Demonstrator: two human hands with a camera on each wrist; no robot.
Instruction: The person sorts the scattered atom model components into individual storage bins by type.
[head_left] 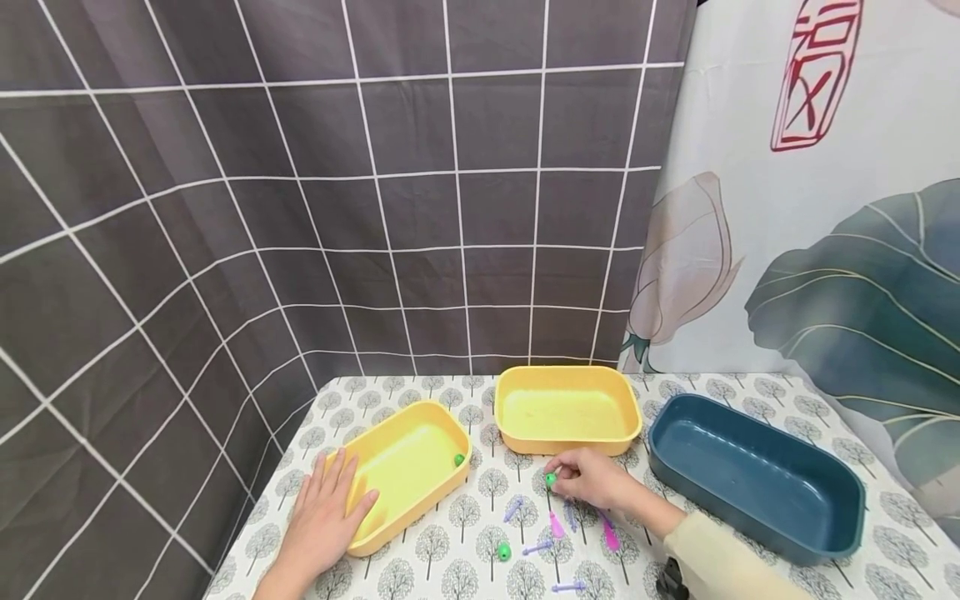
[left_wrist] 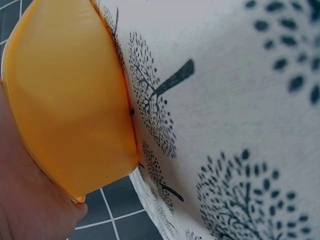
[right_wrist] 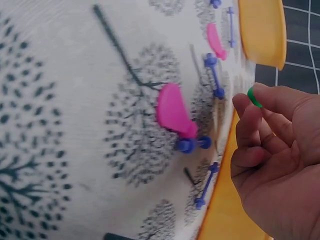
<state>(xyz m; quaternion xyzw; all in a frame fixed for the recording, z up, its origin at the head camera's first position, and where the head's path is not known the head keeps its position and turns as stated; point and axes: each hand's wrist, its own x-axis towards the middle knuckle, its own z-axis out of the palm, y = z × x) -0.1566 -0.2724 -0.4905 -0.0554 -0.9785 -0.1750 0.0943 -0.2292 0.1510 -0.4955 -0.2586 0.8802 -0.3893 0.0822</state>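
Of three green balls, one, the held ball (head_left: pixel 551 479), is between the right hand's (head_left: pixel 592 482) thumb and forefinger, near the front wall of the rear yellow tray (head_left: pixel 572 446). The fingertips pinch it closely; the remaining fingers are bent inward. A second, the loose ball (head_left: pixel 504 552), lies on the tabletop (head_left: pixel 457 575), and a third, the tray ball (head_left: pixel 459 459), is inside the left yellow tray (head_left: pixel 450 482), at its right end.

Five purple pieces (head_left: pixel 568 587) and two pink pieces (head_left: pixel 612 537) lie scattered before the right hand; one purple piece touches a pink one.

The left hand (head_left: pixel 321 512) grasps nothing: its fingers are extended and somewhat spread, resting over the left yellow tray's rim.

There are three trays in all, two yellow and one blue tray (head_left: pixel 750 504), which stands to the right. A dark gridded curtain (head_left: pixel 405 208) hangs behind.
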